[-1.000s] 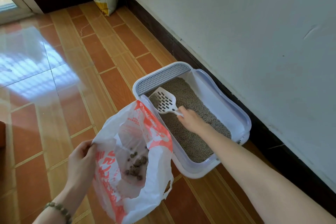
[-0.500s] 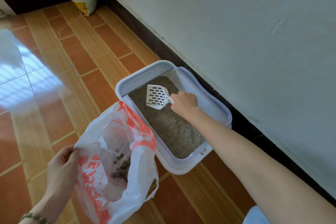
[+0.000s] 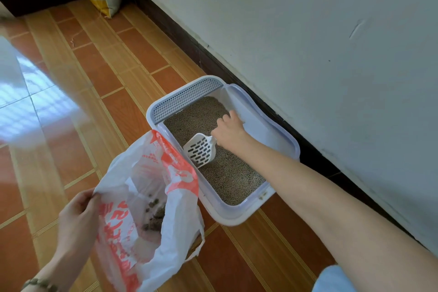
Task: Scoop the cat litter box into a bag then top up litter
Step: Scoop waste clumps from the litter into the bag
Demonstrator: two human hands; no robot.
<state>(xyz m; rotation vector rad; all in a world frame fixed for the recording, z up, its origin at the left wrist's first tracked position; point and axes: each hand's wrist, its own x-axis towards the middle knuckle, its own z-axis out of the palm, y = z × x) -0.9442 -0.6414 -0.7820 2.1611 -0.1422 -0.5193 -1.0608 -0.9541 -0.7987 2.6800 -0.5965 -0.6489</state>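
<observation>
Head view: right hand (image 3: 229, 131) holds scoop (image 3: 201, 150) over litter (image 3: 227, 173).

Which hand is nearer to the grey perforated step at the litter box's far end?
Right. The right hand, holding the scoop, is inside the litter box just short of the perforated step; the left hand is farther back outside it, gripping the bag by its rim.
</observation>
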